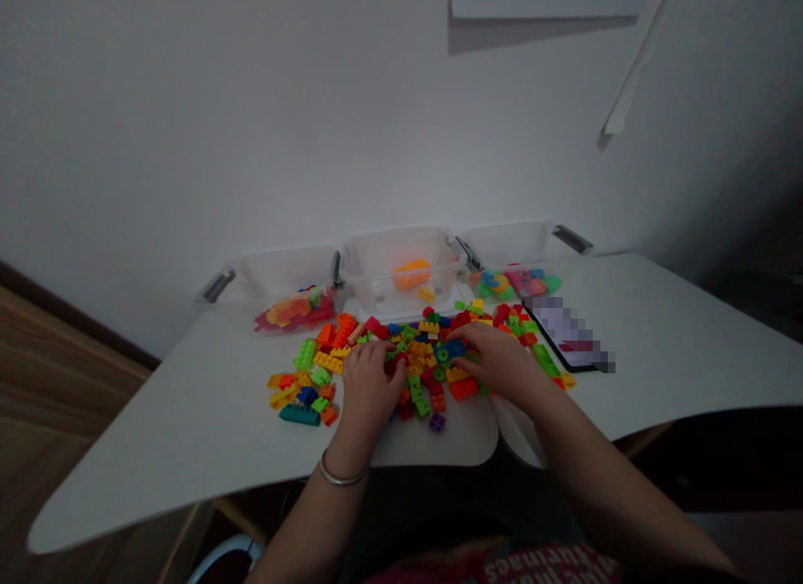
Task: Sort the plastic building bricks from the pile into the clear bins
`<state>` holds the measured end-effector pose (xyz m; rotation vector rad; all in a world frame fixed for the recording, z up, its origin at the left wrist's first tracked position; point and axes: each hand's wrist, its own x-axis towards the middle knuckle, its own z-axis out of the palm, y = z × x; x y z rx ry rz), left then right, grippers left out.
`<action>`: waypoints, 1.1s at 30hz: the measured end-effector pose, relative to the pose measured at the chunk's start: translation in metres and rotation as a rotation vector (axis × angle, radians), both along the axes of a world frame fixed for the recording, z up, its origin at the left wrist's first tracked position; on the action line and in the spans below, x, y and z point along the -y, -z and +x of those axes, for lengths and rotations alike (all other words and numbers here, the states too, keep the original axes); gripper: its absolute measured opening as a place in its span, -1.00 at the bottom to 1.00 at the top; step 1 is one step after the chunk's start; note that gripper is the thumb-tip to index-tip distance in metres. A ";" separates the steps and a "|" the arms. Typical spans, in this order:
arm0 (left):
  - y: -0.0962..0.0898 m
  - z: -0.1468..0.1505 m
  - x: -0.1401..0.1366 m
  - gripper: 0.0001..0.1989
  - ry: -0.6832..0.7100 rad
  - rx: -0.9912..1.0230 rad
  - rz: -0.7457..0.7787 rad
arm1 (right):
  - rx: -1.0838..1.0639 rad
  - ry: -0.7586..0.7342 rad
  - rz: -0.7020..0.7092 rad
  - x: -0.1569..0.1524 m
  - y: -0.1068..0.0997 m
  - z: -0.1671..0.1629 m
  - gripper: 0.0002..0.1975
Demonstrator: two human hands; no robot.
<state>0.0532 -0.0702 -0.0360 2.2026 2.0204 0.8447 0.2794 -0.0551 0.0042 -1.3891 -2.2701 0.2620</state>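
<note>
A pile of colourful toy building bricks spreads over the white table in front of me. My left hand, with a silver bangle at the wrist, reaches into the pile's left-centre. Its fingers curl down, and a small red brick shows between thumb and forefinger. At the right of the pile, my right hand has thumb and fingers around a blue piece with green wheel-like discs. A purple brick lies at the near edge, and a teal brick at the near left.
Three clear bins stand along the wall: the left bin holds red and orange pieces, the middle bin orange and yellow ones, the right bin mixed coloured shapes. A phone lies right of the pile. The white table has a curved front edge.
</note>
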 end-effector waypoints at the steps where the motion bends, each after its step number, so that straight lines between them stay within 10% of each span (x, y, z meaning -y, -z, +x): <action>1: 0.001 0.000 0.000 -0.80 0.009 0.003 0.010 | -0.003 -0.033 0.026 0.000 0.003 -0.006 -0.68; 15: 0.004 -0.001 0.000 -0.79 0.054 0.006 0.061 | 0.127 -0.308 0.417 -0.005 0.032 -0.014 -0.62; 33: 0.002 -0.002 0.000 -0.79 0.055 -0.012 0.048 | -0.544 0.061 0.078 -0.007 0.020 -0.011 -0.77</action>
